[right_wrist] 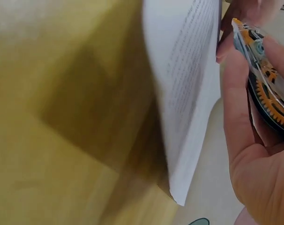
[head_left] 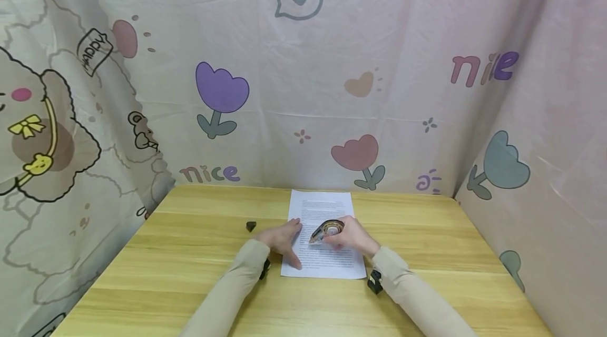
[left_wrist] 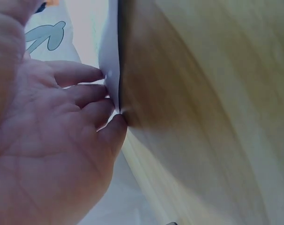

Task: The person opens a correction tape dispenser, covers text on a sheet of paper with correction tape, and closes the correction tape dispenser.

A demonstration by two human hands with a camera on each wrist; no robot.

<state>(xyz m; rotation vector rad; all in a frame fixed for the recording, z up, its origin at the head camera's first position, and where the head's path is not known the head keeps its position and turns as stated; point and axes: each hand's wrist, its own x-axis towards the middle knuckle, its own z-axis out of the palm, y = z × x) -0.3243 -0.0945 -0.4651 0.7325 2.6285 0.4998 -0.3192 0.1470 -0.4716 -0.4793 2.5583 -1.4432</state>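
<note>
As right fingers (right_wrist: 238, 93) grip it, correction tape (right_wrist: 269, 91), transparent, orange-geared

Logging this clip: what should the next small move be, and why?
Probably pull the tape slightly rightward: the right hand grips it, tip down over the text, and the left hand rests on the left edge of the paper.
</note>
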